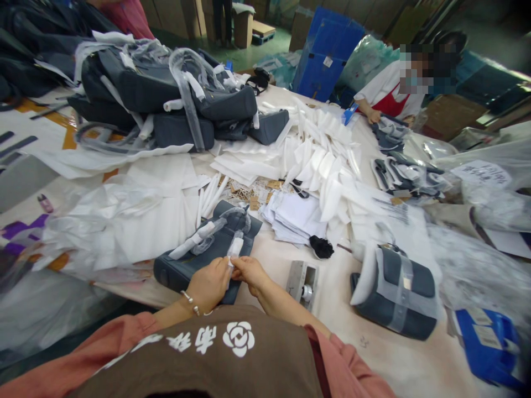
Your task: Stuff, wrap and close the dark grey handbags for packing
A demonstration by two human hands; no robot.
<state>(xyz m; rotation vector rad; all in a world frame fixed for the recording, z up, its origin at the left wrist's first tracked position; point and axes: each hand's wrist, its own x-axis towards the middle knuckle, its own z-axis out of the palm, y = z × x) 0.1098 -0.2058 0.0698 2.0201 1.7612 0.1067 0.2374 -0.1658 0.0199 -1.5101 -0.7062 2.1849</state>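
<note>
A dark blue-grey handbag (178,271) lies on the table against my body, its handles covered in clear plastic and white foam. My left hand (208,283) is closed, its fingertips pinching a wrapped strap (235,246) over the bag. Right beside it, my right hand (250,272) pinches the same strap, so the fingertips of both hands nearly meet. The exact spot they grip is partly hidden by the fingers. Behind the bag are loose white foam strips (212,194) and a stack of white paper sheets (296,216).
Wrapped dark bags (141,88) are heaped at the back left. To the right stand a small metal block (302,282), a plastic-wrapped bag (402,293) and a blue tape dispenser (487,342). White foam pieces (319,149) cover the middle. Across the table a co-worker (388,91) handles dark pieces.
</note>
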